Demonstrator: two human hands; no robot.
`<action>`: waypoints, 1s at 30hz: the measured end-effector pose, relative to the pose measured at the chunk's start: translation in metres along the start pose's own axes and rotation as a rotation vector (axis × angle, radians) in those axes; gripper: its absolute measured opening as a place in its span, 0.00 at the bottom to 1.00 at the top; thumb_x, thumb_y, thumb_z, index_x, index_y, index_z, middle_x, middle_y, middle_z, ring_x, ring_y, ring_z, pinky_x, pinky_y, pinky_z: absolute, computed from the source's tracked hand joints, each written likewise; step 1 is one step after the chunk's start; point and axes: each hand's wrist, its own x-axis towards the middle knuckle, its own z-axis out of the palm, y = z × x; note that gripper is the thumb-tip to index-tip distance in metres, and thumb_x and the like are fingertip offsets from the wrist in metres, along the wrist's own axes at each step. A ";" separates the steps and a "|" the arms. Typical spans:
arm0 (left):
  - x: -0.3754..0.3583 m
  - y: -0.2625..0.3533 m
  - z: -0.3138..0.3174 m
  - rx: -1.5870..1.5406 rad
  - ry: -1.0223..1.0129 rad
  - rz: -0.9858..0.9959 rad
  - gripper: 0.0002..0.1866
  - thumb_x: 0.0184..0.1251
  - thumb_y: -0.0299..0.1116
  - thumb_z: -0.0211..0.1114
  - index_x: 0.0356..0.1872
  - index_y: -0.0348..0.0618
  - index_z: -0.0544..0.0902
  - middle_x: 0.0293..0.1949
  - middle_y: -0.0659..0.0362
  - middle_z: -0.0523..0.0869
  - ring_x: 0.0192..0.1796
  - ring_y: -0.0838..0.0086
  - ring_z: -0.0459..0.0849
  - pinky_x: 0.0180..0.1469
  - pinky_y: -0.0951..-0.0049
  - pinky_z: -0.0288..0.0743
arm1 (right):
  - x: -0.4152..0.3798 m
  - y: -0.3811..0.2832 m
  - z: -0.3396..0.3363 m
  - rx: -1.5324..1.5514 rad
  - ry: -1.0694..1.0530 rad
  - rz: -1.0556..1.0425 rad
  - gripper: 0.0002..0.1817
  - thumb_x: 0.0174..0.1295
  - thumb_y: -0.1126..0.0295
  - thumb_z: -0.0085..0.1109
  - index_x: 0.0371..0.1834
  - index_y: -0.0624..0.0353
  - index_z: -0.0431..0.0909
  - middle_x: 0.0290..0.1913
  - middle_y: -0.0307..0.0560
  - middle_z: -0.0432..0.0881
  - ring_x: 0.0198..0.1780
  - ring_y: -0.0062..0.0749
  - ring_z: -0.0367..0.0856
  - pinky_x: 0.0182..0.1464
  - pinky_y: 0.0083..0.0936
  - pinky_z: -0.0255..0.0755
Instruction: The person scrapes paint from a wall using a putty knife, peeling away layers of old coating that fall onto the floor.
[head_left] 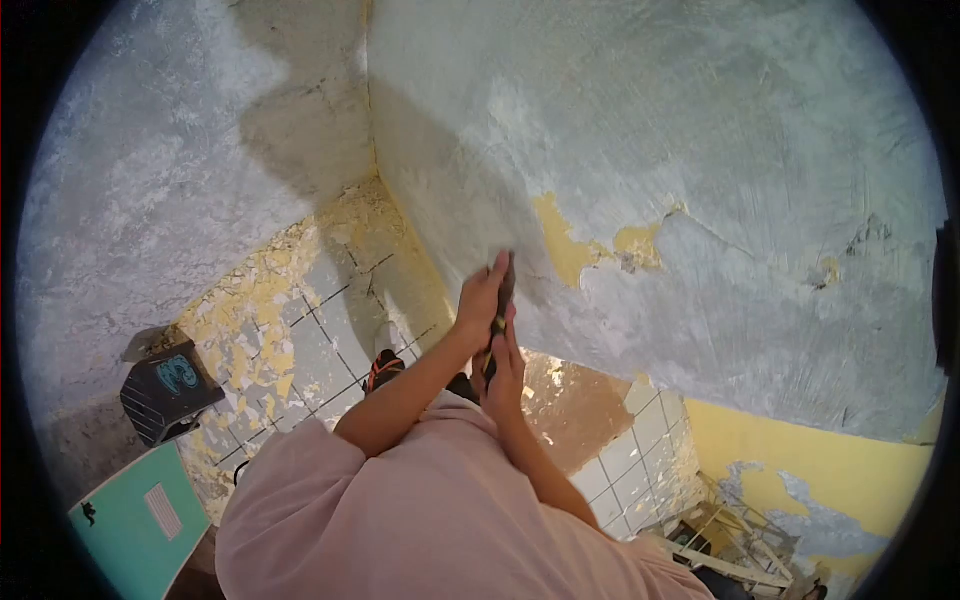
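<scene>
My left hand (480,303) is closed around the upper part of a scraper (499,324) with a black and yellow handle and a dark blade seen nearly edge-on. Lower down, my right hand (506,375) wraps the handle's end. The tool's tip meets or nearly meets the grey wall (640,110); exact contact cannot be made out. Right of the hands, a patch of yellow paint (565,240) shows on that wall, with ragged edges around it.
Paint flakes (265,340) litter the tiled floor (325,365). At the left stand a black box-like object (172,393) and a turquoise panel (140,520). A brown sheet (575,410) lies below the wall. A pale metal frame (735,555) is at lower right, near a yellow wall section (800,455).
</scene>
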 end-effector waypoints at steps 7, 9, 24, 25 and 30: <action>0.007 0.053 0.012 -0.151 -0.164 0.037 0.23 0.63 0.56 0.55 0.23 0.44 0.71 0.18 0.64 0.71 0.17 0.80 0.69 0.19 0.79 0.64 | 0.019 -0.025 0.019 -0.102 -0.065 -0.029 0.27 0.69 0.66 0.38 0.71 0.46 0.47 0.21 0.34 0.68 0.13 0.13 0.58 0.13 0.12 0.51; 0.003 0.023 0.004 -0.163 -0.131 0.018 0.23 0.62 0.56 0.56 0.23 0.45 0.70 0.17 0.65 0.70 0.16 0.81 0.69 0.18 0.79 0.64 | -0.009 -0.008 0.010 -0.029 -0.074 0.029 0.27 0.69 0.64 0.38 0.71 0.49 0.47 0.23 0.35 0.70 0.14 0.13 0.59 0.13 0.12 0.51; 0.005 0.017 0.011 -0.260 -0.156 -0.088 0.22 0.58 0.53 0.62 0.21 0.46 0.68 0.13 0.63 0.69 0.12 0.76 0.69 0.13 0.77 0.62 | -0.005 -0.014 0.010 0.072 0.049 0.079 0.26 0.69 0.67 0.38 0.71 0.44 0.50 0.17 0.33 0.64 0.11 0.13 0.56 0.11 0.12 0.52; -0.003 0.015 0.008 -0.254 -0.152 -0.090 0.22 0.58 0.53 0.62 0.21 0.46 0.68 0.13 0.63 0.69 0.12 0.76 0.69 0.13 0.77 0.62 | -0.012 -0.015 0.011 0.069 0.052 0.102 0.26 0.69 0.68 0.38 0.71 0.44 0.50 0.16 0.34 0.63 0.11 0.13 0.56 0.11 0.12 0.52; 0.006 0.023 0.021 -0.325 -0.116 -0.222 0.22 0.59 0.54 0.61 0.22 0.46 0.69 0.13 0.63 0.68 0.13 0.77 0.69 0.15 0.78 0.63 | 0.000 -0.031 -0.002 -0.173 0.001 0.038 0.25 0.69 0.67 0.38 0.70 0.44 0.53 0.17 0.34 0.66 0.10 0.13 0.55 0.11 0.12 0.49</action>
